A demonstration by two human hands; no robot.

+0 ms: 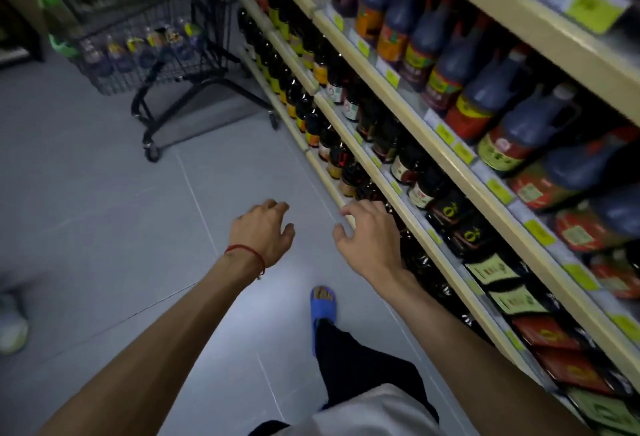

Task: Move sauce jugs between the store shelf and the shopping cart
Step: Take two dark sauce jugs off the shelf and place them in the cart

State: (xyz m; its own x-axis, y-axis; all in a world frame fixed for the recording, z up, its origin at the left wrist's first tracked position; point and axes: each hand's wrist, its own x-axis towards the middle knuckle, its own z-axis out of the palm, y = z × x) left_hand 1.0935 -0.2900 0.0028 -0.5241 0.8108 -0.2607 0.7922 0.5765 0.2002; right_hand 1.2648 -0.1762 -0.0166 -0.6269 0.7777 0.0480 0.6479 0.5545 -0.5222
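Dark sauce jugs [512,124] with red and yellow labels stand in rows on the cream store shelf [460,172] along the right. Smaller dark bottles fill the lower shelves. A black wire shopping cart [152,54] stands at the upper left with several bottles in its basket. My left hand [263,231], with a red string on the wrist, hovers over the floor with loosely spread fingers, holding nothing. My right hand [367,234] reaches with spread fingers to the edge of the lowest shelf, just in front of the dark bottles there, holding nothing.
Grey tiled floor [121,210] runs between the cart and me. My foot in a blue slipper [322,307] is below the hands. Another person's light shoe [12,331] shows at the left edge. Yellow price tags line the shelf edges.
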